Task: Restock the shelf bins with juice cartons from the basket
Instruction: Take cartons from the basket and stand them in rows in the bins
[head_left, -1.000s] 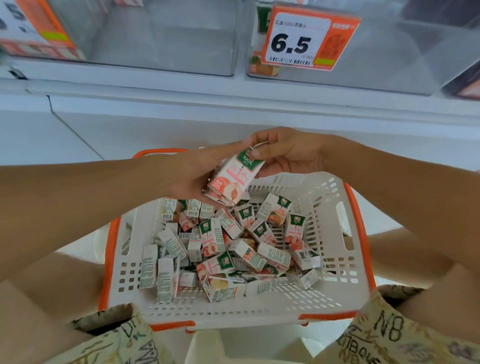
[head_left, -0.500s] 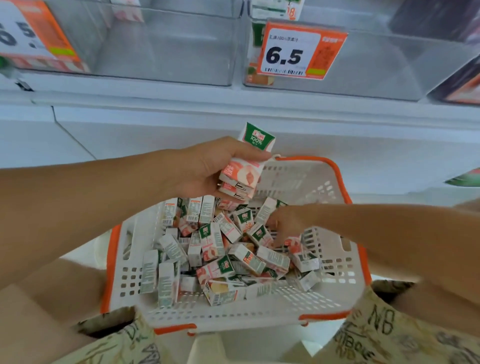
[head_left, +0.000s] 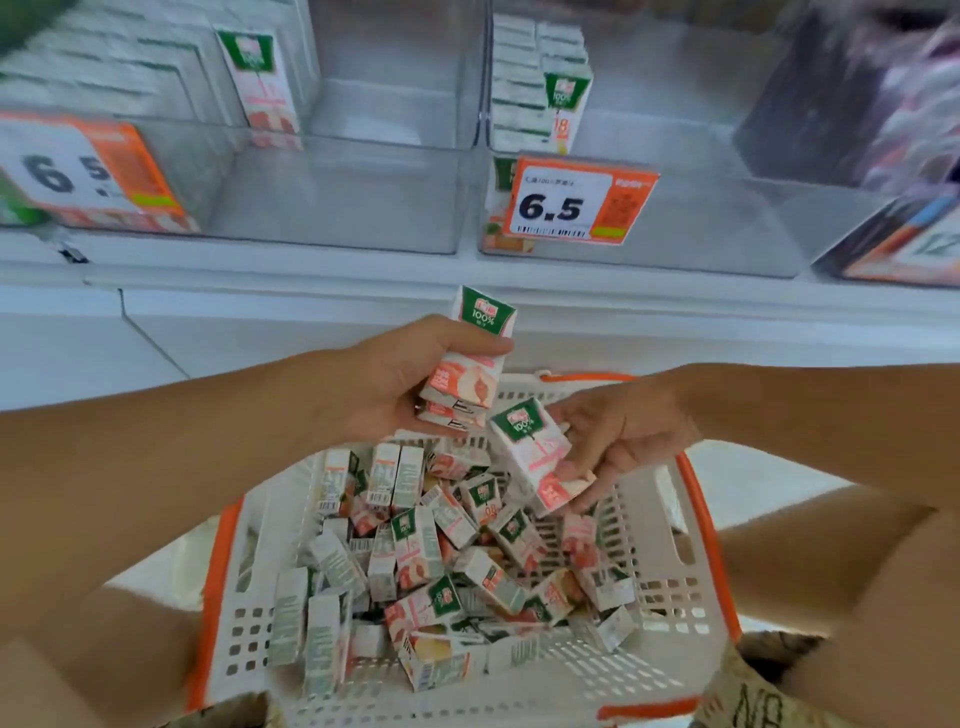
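Note:
A white basket with an orange rim (head_left: 711, 551) rests on my lap, holding several small pink-and-green juice cartons (head_left: 431, 551). My left hand (head_left: 395, 379) grips a small stack of cartons (head_left: 467, 364) above the basket's far edge, the top one upright. My right hand (head_left: 618, 436) pinches one more carton (head_left: 535, 460), tilted, just right of and below that stack. Above, the clear left bin (head_left: 332, 197) and the clear right bin (head_left: 691, 223) each hold rows of cartons at the back.
Orange price tags reading 6.5 hang on the left bin's front (head_left: 78, 171) and the right bin's front (head_left: 571, 200). A white shelf ledge (head_left: 467, 280) runs between bins and basket. Dark packaged goods (head_left: 904, 156) fill the far-right bin. My knees flank the basket.
My right hand has come up out of the basket with one carton and moved toward the left hand's stack. The view has tilted up, showing more of the bins.

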